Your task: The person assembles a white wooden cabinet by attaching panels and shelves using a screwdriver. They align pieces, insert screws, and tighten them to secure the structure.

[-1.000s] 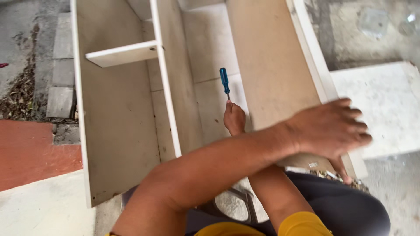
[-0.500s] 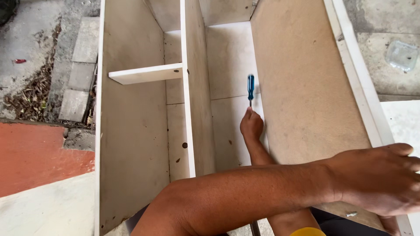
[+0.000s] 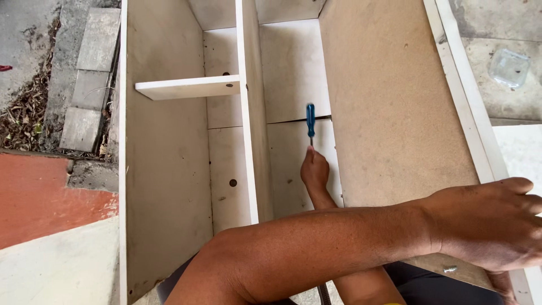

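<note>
My right hand [image 3: 314, 169] was down inside the right bay of the white cabinet [image 3: 169, 186], fingers closed around the lower end of a screwdriver [image 3: 310, 121] with a blue handle. The screwdriver stood nearly upright in my view, its blue handle lying over the dark seam that crossed the back panel [image 3: 293, 73], close to the brown board [image 3: 389, 101] that formed the right wall of that bay. I could not tell whether its tip touched anything, since my hand hid that end. My left arm crossed over my right forearm, and my left hand [image 3: 491, 223] lay at the near end of the brown board, by the white edge strip [image 3: 468, 130]. Its fingers were curled over the board's edge, gripping it. A white divider [image 3: 248, 113] ran down the middle of the cabinet, and a short white shelf [image 3: 189, 87] stuck out from it into the left bay. A small screw [image 3: 450, 269] lay on the brown board just below my left wrist. Off to the right, a clear plastic container [image 3: 509, 66] sat on the concrete floor [image 3: 508, 101], well apart from both hands. To the left of the cabinet were grey paving blocks [image 3: 84, 79] and a patch of red floor [image 3: 39, 197].
</note>
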